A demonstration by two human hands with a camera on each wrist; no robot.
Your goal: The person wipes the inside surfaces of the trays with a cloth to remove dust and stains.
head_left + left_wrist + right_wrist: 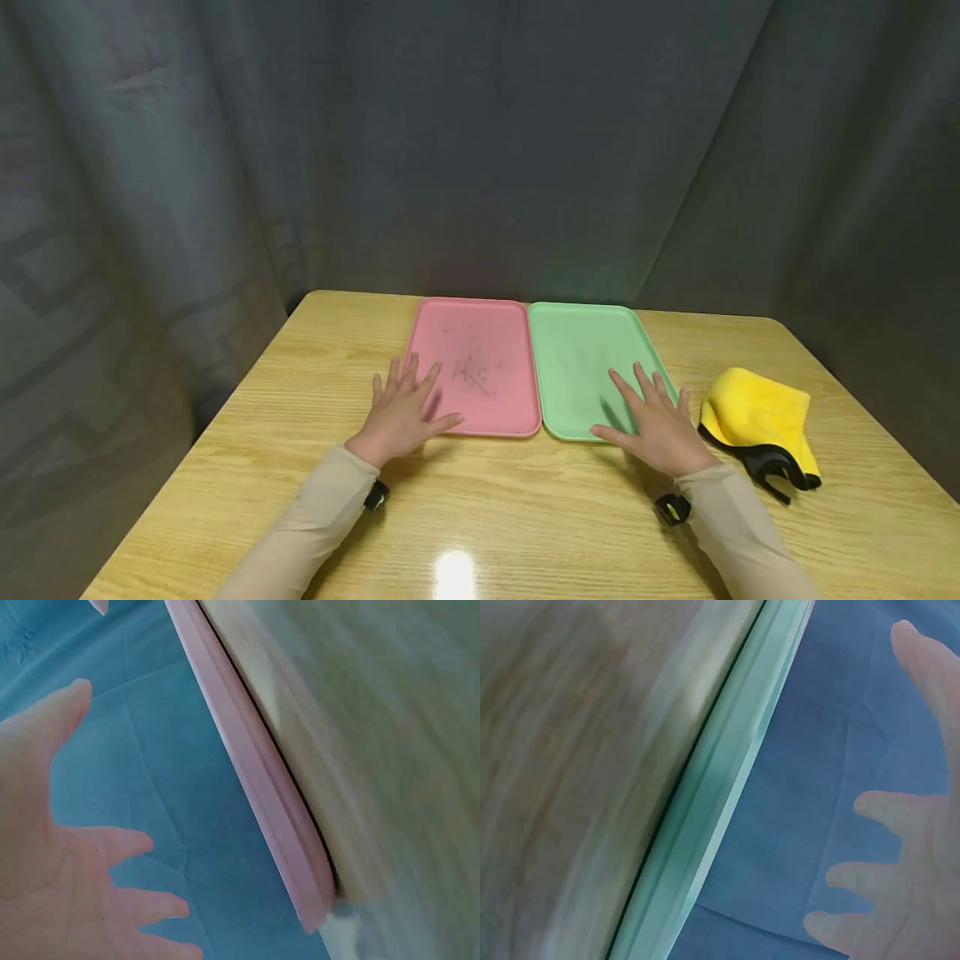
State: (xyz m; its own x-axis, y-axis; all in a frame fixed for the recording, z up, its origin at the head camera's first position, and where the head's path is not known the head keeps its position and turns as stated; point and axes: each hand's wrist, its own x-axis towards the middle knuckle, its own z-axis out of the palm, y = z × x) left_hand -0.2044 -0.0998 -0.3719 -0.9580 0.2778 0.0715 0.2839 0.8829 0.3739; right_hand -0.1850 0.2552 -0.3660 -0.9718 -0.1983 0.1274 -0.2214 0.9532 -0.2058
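My left hand (pixel 401 417) is held over the near left corner of a pink tray (pixel 498 333), palm down, fingers spread and holding nothing. Dark marks and scratches show on the middle of that tray. On the other side, my right hand (pixel 656 425) spreads its fingers over the near right part of a green tray (pixel 577 350), also with nothing in it. Both trays lie side by side on the wooden table. In the left wrist view the pink tray's edge (pixel 255 772) appears beyond the fingers; the right wrist view has the green tray's edge (pixel 712 787) beside the hand.
A crumpled yellow cloth (pixel 757 412) with black trim lies on the table (pixel 525 517) to the right of my right hand. Dark grey curtains (pixel 480 150) hang behind the table and along its sides. Black bands with small devices sit at both wrists.
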